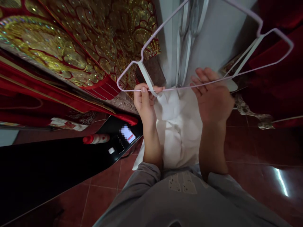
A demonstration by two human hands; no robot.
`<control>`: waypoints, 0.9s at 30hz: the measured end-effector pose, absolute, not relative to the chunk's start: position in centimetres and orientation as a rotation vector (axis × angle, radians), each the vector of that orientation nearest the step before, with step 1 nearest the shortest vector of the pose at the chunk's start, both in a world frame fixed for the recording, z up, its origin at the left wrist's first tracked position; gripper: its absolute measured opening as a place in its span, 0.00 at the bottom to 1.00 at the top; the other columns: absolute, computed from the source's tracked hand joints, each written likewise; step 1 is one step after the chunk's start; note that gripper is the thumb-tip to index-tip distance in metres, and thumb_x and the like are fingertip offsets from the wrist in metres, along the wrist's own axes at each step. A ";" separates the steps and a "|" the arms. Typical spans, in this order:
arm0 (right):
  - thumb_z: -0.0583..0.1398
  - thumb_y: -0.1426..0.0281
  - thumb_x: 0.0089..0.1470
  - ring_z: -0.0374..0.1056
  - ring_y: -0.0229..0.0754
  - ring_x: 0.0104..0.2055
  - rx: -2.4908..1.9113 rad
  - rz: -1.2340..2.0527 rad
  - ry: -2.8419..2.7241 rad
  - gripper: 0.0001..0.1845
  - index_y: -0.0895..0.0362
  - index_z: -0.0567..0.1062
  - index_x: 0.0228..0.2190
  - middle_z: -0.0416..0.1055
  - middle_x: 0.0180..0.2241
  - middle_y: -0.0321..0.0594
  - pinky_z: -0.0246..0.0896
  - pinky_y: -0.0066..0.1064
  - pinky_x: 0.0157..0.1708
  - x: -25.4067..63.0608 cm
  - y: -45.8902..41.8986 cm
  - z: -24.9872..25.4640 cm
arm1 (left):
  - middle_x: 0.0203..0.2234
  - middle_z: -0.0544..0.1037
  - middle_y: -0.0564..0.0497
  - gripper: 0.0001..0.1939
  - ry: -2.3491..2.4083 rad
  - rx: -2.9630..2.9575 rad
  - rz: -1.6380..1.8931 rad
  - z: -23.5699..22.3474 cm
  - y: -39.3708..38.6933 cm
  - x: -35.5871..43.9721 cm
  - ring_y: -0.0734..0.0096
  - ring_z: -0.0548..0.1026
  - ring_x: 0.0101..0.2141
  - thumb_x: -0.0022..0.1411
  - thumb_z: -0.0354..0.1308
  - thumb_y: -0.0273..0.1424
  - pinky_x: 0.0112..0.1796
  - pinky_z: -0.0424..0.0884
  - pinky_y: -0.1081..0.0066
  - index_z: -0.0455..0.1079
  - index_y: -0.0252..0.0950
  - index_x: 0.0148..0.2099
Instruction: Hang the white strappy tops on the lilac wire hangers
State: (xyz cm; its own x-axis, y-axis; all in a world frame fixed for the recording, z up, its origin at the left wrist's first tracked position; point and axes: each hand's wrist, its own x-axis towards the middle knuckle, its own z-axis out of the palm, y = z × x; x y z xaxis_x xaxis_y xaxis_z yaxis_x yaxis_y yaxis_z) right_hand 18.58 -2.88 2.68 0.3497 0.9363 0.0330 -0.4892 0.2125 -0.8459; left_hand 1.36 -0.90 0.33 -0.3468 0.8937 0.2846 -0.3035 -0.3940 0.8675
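A pale pink wire hanger [180, 88] spans the view in front of me, its top cut off by the upper edge. White straps [147, 77] loop over its two notches, and a white garment [180, 132] hangs below. My left hand [145, 101] is closed around the lower bar near its left end, thumb on top, beside the left strap. My right hand [214, 97] is at the right part of the bar, fingers stretched out and slightly blurred, close to the right strap. Whether its palm touches the bar I cannot tell.
Red garments with gold sequins [78, 47] hang on the left, and dark red cloth [279, 91] on the right. A black table [59, 170] at lower left bears a lit phone [128, 134], a red-capped bottle [96, 139] and a small white case [111, 150]. Red tiles [104, 175] cover the floor.
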 end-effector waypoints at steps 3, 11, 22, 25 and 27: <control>0.61 0.61 0.57 0.73 0.39 0.36 -0.618 1.137 -0.464 0.07 0.50 0.73 0.32 0.69 0.27 0.33 0.77 0.38 0.49 18.3 -2.3 3.4 | 0.32 0.83 0.51 0.18 0.900 1.006 1.833 0.4 -1.2 1.2 0.64 0.83 0.35 0.73 0.63 0.52 0.46 0.80 0.62 0.69 0.43 0.44; 0.61 0.54 0.57 0.60 0.43 0.30 -0.652 1.062 -0.586 0.15 0.48 0.64 0.29 0.47 0.24 0.32 0.74 0.44 0.49 17.9 -1.6 1.2 | 0.35 0.84 0.51 0.09 0.950 1.149 1.825 0.3 -3.9 -0.5 0.63 0.81 0.41 0.75 0.66 0.42 0.51 0.75 0.62 0.81 0.44 0.46; 0.57 0.57 0.66 0.54 0.37 0.24 -0.556 1.094 -0.434 0.17 0.50 0.61 0.28 0.50 0.21 0.29 0.70 0.33 0.35 16.9 -1.9 2.2 | 0.32 0.82 0.49 0.12 0.792 1.173 1.753 6.2 -4.4 -1.9 0.75 0.58 0.20 0.71 0.67 0.42 0.19 0.48 0.71 0.86 0.42 0.41; 0.53 0.60 0.69 0.55 0.37 0.24 -0.521 1.137 -0.421 0.17 0.51 0.61 0.27 0.50 0.21 0.30 0.70 0.33 0.35 17.1 -2.1 2.5 | 0.44 0.85 0.48 0.21 0.642 0.976 1.736 8.4 -2.5 -3.2 0.72 0.55 0.20 0.80 0.51 0.38 0.15 0.47 0.68 0.86 0.39 0.48; 0.52 0.61 0.70 0.56 0.37 0.24 -0.523 1.148 -0.417 0.18 0.51 0.62 0.27 0.50 0.21 0.30 0.70 0.33 0.36 17.3 -2.2 2.5 | 0.55 0.84 0.51 0.35 0.662 0.841 1.702 8.6 -1.5 -4.6 0.71 0.61 0.24 0.85 0.32 0.38 0.18 0.59 0.68 0.83 0.39 0.48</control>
State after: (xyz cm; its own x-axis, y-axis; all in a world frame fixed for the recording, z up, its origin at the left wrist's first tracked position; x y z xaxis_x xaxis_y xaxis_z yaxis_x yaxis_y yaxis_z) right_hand 17.34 -2.18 2.51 0.3571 0.9329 0.0461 -0.7450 0.3143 -0.5884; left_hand -4.65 -1.51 8.64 -0.1760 0.9624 0.2070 -0.5693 -0.2710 0.7761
